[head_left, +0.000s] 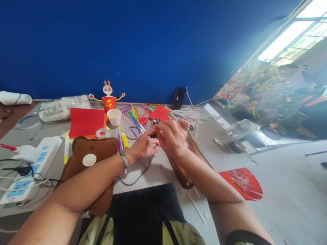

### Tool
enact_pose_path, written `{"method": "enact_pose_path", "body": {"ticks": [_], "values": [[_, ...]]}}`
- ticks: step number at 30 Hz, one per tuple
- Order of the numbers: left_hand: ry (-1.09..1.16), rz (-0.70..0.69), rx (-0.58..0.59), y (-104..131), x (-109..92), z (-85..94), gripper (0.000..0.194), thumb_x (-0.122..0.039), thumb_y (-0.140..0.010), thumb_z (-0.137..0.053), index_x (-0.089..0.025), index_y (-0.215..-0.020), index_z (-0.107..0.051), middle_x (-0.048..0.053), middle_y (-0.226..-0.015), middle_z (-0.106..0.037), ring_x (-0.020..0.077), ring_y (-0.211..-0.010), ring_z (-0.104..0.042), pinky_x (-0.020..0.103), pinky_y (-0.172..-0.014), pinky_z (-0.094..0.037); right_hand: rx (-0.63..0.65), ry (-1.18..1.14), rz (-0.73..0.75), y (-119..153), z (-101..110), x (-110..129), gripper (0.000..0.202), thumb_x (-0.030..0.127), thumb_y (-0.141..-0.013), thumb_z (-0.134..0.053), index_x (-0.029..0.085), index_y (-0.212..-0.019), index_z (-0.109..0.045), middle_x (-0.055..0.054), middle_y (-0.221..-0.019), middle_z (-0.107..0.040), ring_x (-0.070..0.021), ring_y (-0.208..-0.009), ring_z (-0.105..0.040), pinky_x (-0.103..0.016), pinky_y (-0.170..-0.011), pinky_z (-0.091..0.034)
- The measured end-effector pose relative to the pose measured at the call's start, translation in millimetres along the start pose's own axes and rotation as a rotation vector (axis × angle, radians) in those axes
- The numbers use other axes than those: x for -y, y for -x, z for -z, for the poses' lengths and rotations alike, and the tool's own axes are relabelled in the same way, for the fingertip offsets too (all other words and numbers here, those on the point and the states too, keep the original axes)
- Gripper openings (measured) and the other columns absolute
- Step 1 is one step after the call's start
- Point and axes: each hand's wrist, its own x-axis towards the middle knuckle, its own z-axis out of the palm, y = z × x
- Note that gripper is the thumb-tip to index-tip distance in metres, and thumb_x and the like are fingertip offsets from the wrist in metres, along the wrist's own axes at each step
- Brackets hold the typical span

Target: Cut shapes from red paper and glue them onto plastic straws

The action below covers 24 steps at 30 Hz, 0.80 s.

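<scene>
My two hands meet above the middle of the table. My right hand [173, 139] is closed, with its fingers bent around a small dark thing with a shiny silvery end [155, 121]; its kind is mostly hidden. My left hand [142, 145] wears a green bangle [124, 160], and its curled fingers press against the same dark thing from the left. A black cord [138, 182] loops over the table below the hands. Just beyond them lie colored paper sticks [133, 115], a red paper sheet [160, 113] and a small red cutout [143, 120].
A rabbit-headed red cup [110, 103] stands at the back beside a white paper cup [114, 117]. Left are bagged cups [60, 109], a brown cushion [94, 149] and a power strip [38, 166]. A clear jar [238, 131] lies right; a red basket [244, 183] is below the edge.
</scene>
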Motion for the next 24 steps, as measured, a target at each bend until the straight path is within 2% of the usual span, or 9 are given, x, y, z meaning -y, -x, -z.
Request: {"method": "enact_pose_path", "body": {"ticks": [4,8,11,13,15,18,21,24], "values": [[0.045,0.041,0.012,0,-2,4.0,0.01,-0.019,-0.081,-0.066,-0.02,-0.082,-0.075,0.008,-0.102,-0.063,0.023,-0.106,-0.058,0.035,-0.095,-0.048,-0.042,-0.061,-0.042,4,17,-8,0.003,0.019,-0.091,-0.06,0.021,-0.089,-0.059,0.001,-0.079,-0.066,-0.0129,-0.069,-0.06,-0.035,-0.081,-0.034],[0.098,0.121,0.029,0,-5,8.0,0.012,-0.02,-0.082,-0.064,-0.022,-0.083,-0.076,0.006,-0.097,-0.063,0.0195,-0.096,-0.06,0.031,-0.09,-0.048,-0.106,-0.005,-0.195,21,58,-32,0.011,0.021,-0.088,-0.066,0.022,-0.081,-0.057,0.004,-0.068,-0.063,-0.0135,-0.062,-0.059,-0.034,-0.077,-0.039],[0.116,0.148,0.052,-1,-7,9.2,0.011,-0.02,-0.082,-0.065,-0.022,-0.082,-0.076,0.005,-0.095,-0.063,0.0181,-0.091,-0.06,0.03,-0.088,-0.048,-0.09,0.084,-0.275,34,85,-48,0.022,0.023,-0.085,-0.071,0.022,-0.071,-0.054,0.007,-0.057,-0.056,-0.0123,-0.054,-0.054,-0.033,-0.074,-0.04],[0.115,0.143,0.072,-1,-9,8.4,0.012,-0.02,-0.082,-0.064,-0.022,-0.082,-0.076,0.005,-0.096,-0.064,0.0178,-0.09,-0.06,0.029,-0.086,-0.049,-0.047,0.101,-0.245,37,89,-49,0.025,0.027,-0.081,-0.076,0.023,-0.07,-0.054,0.006,-0.057,-0.058,-0.0125,-0.053,-0.054,-0.033,-0.071,-0.041],[0.099,0.128,0.084,0,-9,6.2,0.013,-0.02,-0.082,-0.063,-0.022,-0.081,-0.076,0.005,-0.095,-0.064,0.0186,-0.092,-0.06,0.03,-0.087,-0.049,-0.006,0.074,-0.167,35,82,-40,0.019,0.028,-0.08,-0.077,0.023,-0.076,-0.059,0.005,-0.063,-0.064,-0.0128,-0.057,-0.058,-0.033,-0.072,-0.041],[0.056,0.082,0.067,2,-6,1.4,0.012,-0.02,-0.082,-0.064,-0.022,-0.081,-0.076,0.006,-0.1,-0.065,0.0211,-0.103,-0.059,0.032,-0.093,-0.048,0.027,0.021,-0.047,26,57,-21,0.008,0.025,-0.085,-0.072,0.024,-0.086,-0.064,0.002,-0.08,-0.071,-0.0127,-0.068,-0.062,-0.034,-0.08,-0.039],[0.029,0.021,0.033,3,-1,-2.4,0.01,-0.022,-0.082,-0.065,-0.022,-0.082,-0.075,0.007,-0.104,-0.065,0.0232,-0.112,-0.056,0.035,-0.101,-0.046,0.064,0.021,-0.019,14,32,-9,0.003,0.026,-0.089,-0.067,0.024,-0.091,-0.066,0.0,-0.086,-0.07,-0.0132,-0.072,-0.061,-0.035,-0.083,-0.037],[0.03,-0.001,0.012,3,2,-2.5,0.01,-0.023,-0.083,-0.065,-0.021,-0.084,-0.075,0.007,-0.106,-0.066,0.0236,-0.115,-0.055,0.037,-0.104,-0.045,0.08,0.024,-0.023,6,15,-8,0.005,0.027,-0.091,-0.063,0.024,-0.093,-0.067,-0.001,-0.087,-0.069,-0.0143,-0.074,-0.06,-0.036,-0.083,-0.034]]}}
